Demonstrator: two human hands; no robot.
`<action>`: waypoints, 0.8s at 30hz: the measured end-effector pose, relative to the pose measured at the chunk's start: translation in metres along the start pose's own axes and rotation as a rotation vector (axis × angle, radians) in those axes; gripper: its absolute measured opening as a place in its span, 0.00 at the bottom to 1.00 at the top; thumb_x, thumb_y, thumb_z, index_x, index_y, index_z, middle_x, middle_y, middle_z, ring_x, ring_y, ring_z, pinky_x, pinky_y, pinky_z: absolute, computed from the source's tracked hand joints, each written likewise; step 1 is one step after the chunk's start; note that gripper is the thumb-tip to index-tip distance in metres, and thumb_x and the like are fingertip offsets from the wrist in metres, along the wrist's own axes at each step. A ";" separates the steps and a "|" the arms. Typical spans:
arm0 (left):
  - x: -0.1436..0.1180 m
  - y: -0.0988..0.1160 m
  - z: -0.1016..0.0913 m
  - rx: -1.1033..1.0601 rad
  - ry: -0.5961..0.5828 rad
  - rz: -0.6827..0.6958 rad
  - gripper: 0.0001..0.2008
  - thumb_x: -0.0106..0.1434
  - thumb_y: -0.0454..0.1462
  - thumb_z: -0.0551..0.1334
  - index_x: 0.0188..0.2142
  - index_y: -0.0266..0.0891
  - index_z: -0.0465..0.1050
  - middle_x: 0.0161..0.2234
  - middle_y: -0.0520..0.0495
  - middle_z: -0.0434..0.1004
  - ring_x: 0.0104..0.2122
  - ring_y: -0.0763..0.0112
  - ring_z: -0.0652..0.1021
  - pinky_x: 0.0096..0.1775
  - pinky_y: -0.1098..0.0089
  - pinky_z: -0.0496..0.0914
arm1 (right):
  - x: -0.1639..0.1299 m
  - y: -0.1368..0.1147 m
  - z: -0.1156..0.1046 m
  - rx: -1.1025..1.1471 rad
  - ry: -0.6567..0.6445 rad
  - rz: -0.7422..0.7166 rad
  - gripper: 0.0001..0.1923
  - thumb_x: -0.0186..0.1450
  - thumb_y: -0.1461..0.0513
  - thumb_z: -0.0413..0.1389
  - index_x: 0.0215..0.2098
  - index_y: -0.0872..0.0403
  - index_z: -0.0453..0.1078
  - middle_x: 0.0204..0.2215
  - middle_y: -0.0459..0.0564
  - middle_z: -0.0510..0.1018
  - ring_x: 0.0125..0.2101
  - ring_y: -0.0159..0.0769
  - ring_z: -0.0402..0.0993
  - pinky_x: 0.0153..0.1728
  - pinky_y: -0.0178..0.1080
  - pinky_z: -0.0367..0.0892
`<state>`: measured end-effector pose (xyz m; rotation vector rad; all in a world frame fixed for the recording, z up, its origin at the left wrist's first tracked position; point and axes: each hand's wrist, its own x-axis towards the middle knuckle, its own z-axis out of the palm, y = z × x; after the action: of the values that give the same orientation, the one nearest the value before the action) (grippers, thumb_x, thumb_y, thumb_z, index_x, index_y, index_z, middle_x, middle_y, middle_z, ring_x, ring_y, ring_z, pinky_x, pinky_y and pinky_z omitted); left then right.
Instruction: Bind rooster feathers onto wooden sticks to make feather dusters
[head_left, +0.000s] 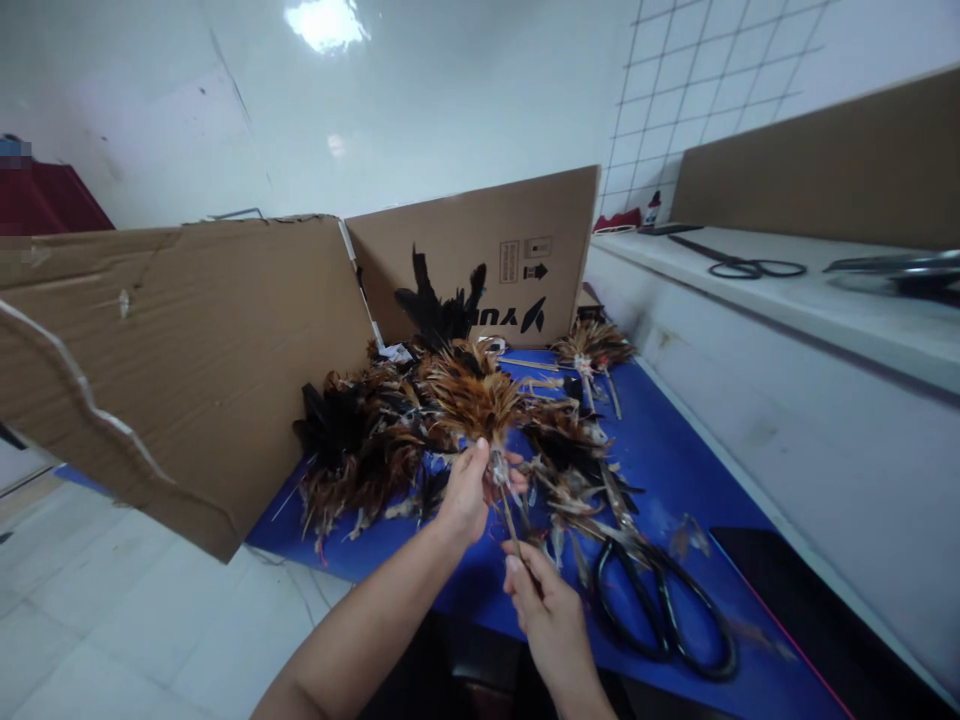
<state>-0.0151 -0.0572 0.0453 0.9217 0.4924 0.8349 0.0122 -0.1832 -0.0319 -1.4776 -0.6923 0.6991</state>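
I see my left hand (pixel 466 492) closed in a pinch around the bound neck of a tuft of brown and tan feathers (pixel 474 398) fixed on a thin wooden stick (pixel 511 524); the tuft fans up above the fist, over the middle of the blue work mat (pixel 679 470). My right hand (pixel 550 612) sits lower, fingers pressed together on the bottom end of that same stick; the exact grip is hard to read because the fingertips overlap the stick and the wrist is cut off by the lower frame edge. Behind and left of the held tuft lies a heap of dark brown and black feather bundles (pixel 360 450), too tangled to count. A smaller brown feather tuft on a stick (pixel 592 345) lies near the back of the mat, well apart from my hands. Large black-handled scissors (pixel 660 605) lie flat on the mat just beside my right hand, blades partly buried under loose feathers. A torn brown cardboard sheet (pixel 172 340) leans at left, hiding the mat's left end, and a brown cardboard box with black print (pixel 480 250) stands at the back, print partly covered by black feathers. On the white ledge (pixel 787 300) at right lies a second black pair of scissors (pixel 750 266), and beyond them a grey metal thing I cannot identify, cut off by the frame.
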 end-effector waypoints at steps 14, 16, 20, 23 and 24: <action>-0.010 -0.005 -0.002 0.035 0.005 -0.036 0.19 0.57 0.50 0.60 0.28 0.34 0.65 0.22 0.51 0.68 0.16 0.79 0.67 0.21 0.74 0.67 | -0.017 0.003 0.009 0.220 -0.095 0.133 0.23 0.57 0.47 0.54 0.42 0.54 0.69 0.19 0.40 0.64 0.14 0.24 0.52 0.13 0.30 0.48; -0.013 -0.007 -0.005 0.057 -0.016 -0.098 0.21 0.57 0.52 0.58 0.32 0.34 0.67 0.26 0.47 0.71 0.20 0.75 0.72 0.25 0.71 0.69 | -0.018 -0.001 0.006 0.274 -0.104 0.166 0.23 0.57 0.47 0.56 0.43 0.55 0.68 0.19 0.40 0.63 0.14 0.23 0.50 0.13 0.29 0.46; -0.022 -0.014 -0.024 0.251 0.004 -0.023 0.22 0.58 0.52 0.57 0.43 0.37 0.68 0.35 0.43 0.74 0.29 0.68 0.77 0.33 0.68 0.70 | -0.019 -0.013 -0.007 0.364 -0.103 0.206 0.24 0.56 0.48 0.58 0.44 0.55 0.68 0.20 0.40 0.63 0.14 0.21 0.48 0.14 0.29 0.44; -0.036 -0.017 -0.050 0.611 -0.006 0.200 0.18 0.59 0.46 0.59 0.46 0.40 0.69 0.39 0.44 0.75 0.37 0.66 0.76 0.41 0.67 0.68 | -0.020 -0.020 -0.020 0.405 -0.099 0.232 0.22 0.56 0.50 0.59 0.44 0.54 0.67 0.20 0.40 0.64 0.14 0.20 0.47 0.14 0.28 0.42; -0.041 -0.017 -0.060 0.729 -0.018 0.268 0.16 0.60 0.44 0.59 0.46 0.40 0.70 0.40 0.44 0.75 0.39 0.65 0.75 0.44 0.66 0.67 | -0.020 -0.022 -0.024 0.413 -0.101 0.241 0.22 0.56 0.50 0.59 0.43 0.54 0.67 0.20 0.40 0.64 0.14 0.20 0.47 0.14 0.28 0.42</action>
<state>-0.0735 -0.0661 0.0005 1.6919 0.6844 0.8984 0.0176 -0.2135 -0.0093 -1.1575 -0.4150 1.0406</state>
